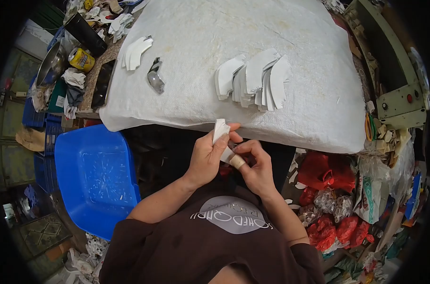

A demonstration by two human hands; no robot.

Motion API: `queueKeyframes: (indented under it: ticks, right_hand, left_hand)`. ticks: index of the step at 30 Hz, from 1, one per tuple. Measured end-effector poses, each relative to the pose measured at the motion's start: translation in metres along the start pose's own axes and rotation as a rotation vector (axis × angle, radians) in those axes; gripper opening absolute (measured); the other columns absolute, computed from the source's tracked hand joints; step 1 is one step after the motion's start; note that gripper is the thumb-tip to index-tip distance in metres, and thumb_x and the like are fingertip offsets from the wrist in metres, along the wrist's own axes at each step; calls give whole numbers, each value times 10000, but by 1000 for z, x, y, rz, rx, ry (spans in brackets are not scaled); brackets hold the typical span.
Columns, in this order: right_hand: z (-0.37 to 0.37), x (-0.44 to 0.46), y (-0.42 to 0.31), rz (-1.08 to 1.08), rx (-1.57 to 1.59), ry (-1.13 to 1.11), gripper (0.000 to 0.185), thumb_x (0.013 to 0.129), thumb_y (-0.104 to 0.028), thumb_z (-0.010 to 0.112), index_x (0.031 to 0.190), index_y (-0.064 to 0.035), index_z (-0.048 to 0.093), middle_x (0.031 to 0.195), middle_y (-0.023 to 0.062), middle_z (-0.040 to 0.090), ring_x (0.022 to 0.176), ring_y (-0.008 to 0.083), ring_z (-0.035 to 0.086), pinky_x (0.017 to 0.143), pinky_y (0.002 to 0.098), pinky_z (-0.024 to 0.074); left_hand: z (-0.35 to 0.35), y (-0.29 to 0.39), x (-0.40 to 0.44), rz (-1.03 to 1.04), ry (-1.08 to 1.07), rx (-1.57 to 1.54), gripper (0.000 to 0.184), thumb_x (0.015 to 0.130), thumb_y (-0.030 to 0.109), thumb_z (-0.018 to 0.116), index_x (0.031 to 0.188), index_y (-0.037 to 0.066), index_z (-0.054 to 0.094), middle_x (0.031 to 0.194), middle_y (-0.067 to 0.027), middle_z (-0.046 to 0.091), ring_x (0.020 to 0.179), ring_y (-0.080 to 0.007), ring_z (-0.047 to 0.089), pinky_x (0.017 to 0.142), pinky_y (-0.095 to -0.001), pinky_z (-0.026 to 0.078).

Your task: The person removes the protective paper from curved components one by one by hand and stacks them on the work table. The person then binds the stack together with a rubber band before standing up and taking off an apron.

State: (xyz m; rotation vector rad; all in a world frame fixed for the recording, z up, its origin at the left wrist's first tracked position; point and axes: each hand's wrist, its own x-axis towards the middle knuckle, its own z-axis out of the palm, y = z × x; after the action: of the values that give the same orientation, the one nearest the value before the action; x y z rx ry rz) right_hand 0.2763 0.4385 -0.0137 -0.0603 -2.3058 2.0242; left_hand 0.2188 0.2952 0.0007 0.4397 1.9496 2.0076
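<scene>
A white curved cut piece stands upright in my left hand, pinched between thumb and fingers in front of the table's near edge. Close against its lower end is my right hand, with curled fingers and tan tape round the thumb. A small greyish bit shows between the right fingers, too hidden to name. Beyond my hands, several white curved pieces lie in overlapping stacks on the white sheet. A smaller stack of white pieces lies at the far left, near a shiny clear-and-dark object.
To my left stands a blue tub with white scraps in it. A yellow can, a black cylinder and a dark phone-like slab sit on the left ledge. Red bags lie at right, below a green-grey machine.
</scene>
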Motion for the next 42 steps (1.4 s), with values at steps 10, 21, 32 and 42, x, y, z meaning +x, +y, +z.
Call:
queueKeyframes:
  ticks: [10,21,32,42]
  right_hand:
    - [-4,17,-33,-150,-233,11,121,822,4,567,941,22,556,797,86,554,699,181,547,635,259,426]
    - [-22,23,-28,237,68,-160,82,837,-59,559,880,10,563,736,30,575,629,84,524,554,232,425]
    - [-26,18,-26,190,262,-233,106,835,-75,558,913,-3,567,784,-1,545,701,50,482,623,196,391]
    - [-5,5,-9,-213,-271,-68,173,705,9,596,865,-5,531,804,88,525,792,238,534,686,313,426]
  left_hand:
    - [9,-6,6,425,-22,653,666,697,-129,521,1324,-96,298,969,-215,526,887,-362,520,812,-413,432]
    - [10,-3,2,305,-172,711,695,695,-88,535,1344,-74,287,986,-210,499,890,-342,510,816,-406,428]
    - [-6,2,4,22,-417,144,444,929,168,362,1317,-46,393,843,-123,454,726,-228,491,713,-303,423]
    - [10,-21,4,-95,13,-124,387,954,192,312,1053,-60,588,866,-89,620,758,-115,540,713,-269,444]
